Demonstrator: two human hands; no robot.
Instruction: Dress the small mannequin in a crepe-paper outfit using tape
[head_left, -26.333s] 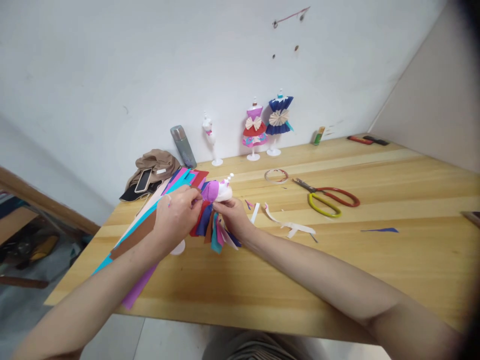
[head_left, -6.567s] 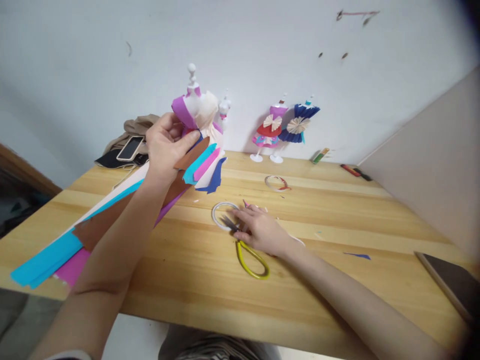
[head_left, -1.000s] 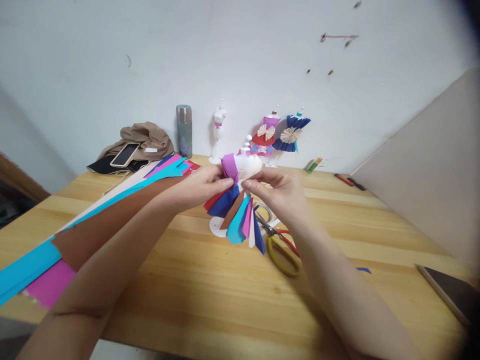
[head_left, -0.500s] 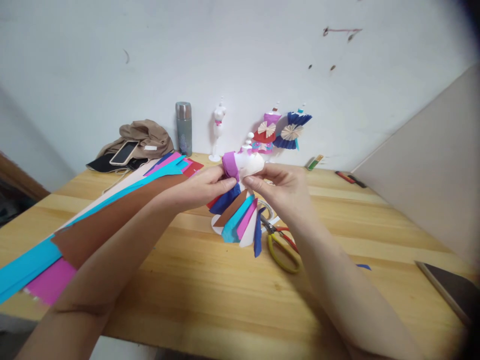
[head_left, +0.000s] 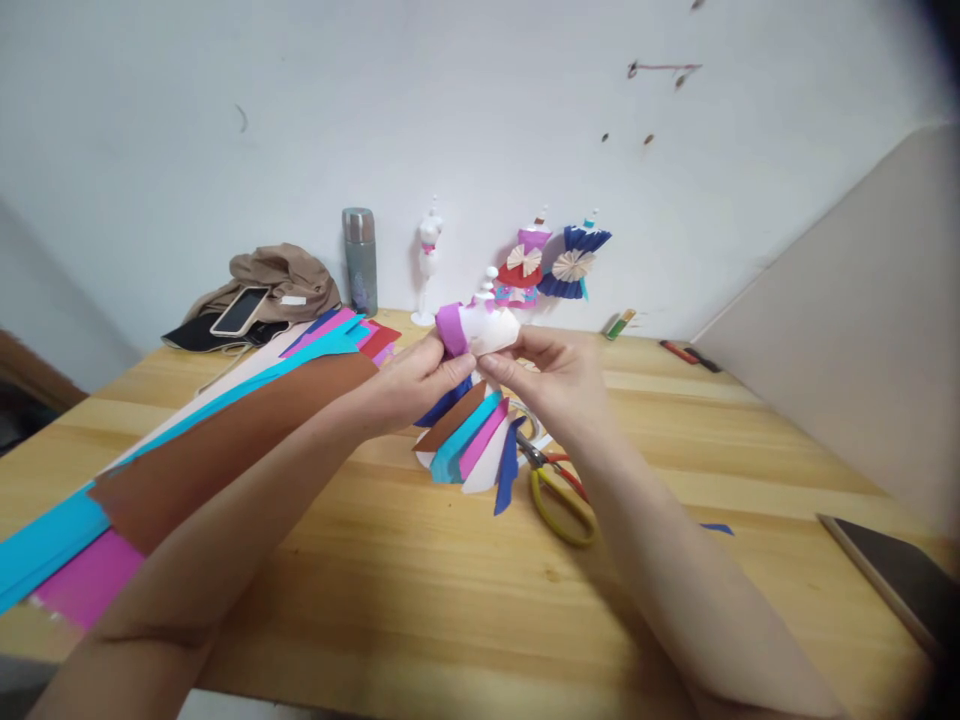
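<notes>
Multicoloured paper strips [head_left: 466,440] would likely lie flattest if the left hand [head_left: 405,385] and right hand [head_left: 562,385], fingertips pinching the miniature dress form [head_left: 477,322] at its waist, pressed lightly and evenly.

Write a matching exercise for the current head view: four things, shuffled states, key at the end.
Things
1. Flask
2. Scissors
3. Nearest dress form
4. Smartphone

States
A. Held between left hand and right hand
B. Pale rim, dark screen
C. One yellow handle, one orange-red
D. Grey body, silver lid, upright

Pairs: 1-D, 2-C, 3-A, 4-B
</notes>
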